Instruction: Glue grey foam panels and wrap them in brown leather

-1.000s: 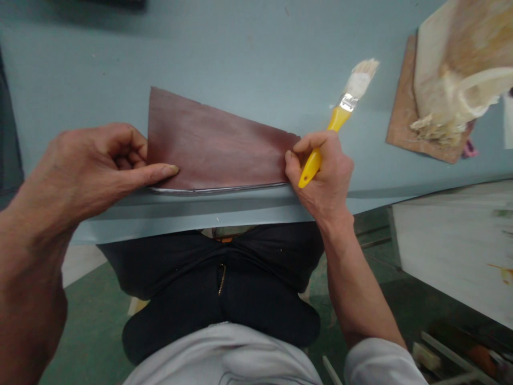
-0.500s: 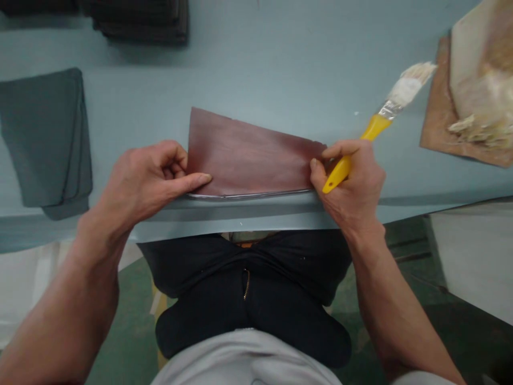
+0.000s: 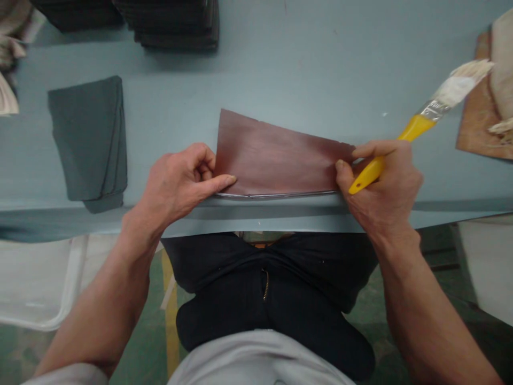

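Observation:
A reddish-brown leather piece (image 3: 276, 158), wider at its left end, lies near the front edge of the table. My left hand (image 3: 184, 179) grips its lower left corner, thumb on top and fingers curled at the side. At the narrow right end, my right hand (image 3: 387, 184) pinches the leather between thumb and forefinger. The same hand also holds a paintbrush (image 3: 417, 128) with a yellow handle, its white-coated bristles pointing up and right. Along the near edge of the leather runs a thin, pale, shiny line.
Dark green cut pieces (image 3: 90, 141) overlap on the left of the blue-grey table covering (image 3: 300, 75). Behind them stands a stack of dark pieces (image 3: 176, 24). A brown board (image 3: 471, 117) with pale, crusted material lies at the right edge. A white tray (image 3: 74, 283) is below left.
The whole view has shifted, so everything appears farther right. Both hands keep the same hold on the leather and brush.

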`<state>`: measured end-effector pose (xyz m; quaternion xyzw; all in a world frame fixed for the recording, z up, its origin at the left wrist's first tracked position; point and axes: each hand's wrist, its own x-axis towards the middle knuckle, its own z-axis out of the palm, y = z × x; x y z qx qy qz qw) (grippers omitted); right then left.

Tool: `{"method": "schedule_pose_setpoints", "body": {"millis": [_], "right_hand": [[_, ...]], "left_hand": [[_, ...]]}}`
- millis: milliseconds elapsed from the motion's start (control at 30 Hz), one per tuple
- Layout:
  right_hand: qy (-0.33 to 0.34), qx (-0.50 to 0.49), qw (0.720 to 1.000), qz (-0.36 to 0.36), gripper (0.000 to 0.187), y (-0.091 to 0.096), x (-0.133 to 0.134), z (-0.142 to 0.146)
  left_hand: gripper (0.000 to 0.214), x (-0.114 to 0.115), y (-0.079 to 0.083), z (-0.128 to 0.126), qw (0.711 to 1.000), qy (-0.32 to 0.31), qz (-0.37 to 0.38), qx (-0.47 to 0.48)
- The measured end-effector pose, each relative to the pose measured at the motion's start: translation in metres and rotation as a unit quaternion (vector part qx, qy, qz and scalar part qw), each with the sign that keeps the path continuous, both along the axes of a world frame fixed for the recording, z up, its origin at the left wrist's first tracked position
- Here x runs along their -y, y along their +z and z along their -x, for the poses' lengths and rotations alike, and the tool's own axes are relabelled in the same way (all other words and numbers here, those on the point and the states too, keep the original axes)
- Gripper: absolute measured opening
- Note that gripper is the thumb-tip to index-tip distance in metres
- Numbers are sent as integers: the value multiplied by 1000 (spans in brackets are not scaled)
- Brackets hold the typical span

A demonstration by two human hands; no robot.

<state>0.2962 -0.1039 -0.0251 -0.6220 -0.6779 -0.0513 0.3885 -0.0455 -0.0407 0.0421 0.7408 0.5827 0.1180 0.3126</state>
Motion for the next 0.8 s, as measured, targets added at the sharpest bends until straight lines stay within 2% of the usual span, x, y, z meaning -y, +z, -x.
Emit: {"method": "schedule_pose_setpoints", "body": {"millis": [267, 500, 800], "right_hand": [[-23, 57, 998, -7, 22, -1, 0, 0], [-28, 67, 997, -20, 29, -6, 1, -8], [-51, 55, 997, 16, 32, -7, 2, -11]], "left_hand": [[36, 4, -3, 4, 999, -23, -8, 37], [29, 1, -3, 5, 998, -37, -34, 39], [29, -4, 0, 7, 995, -48, 10, 87]]}}
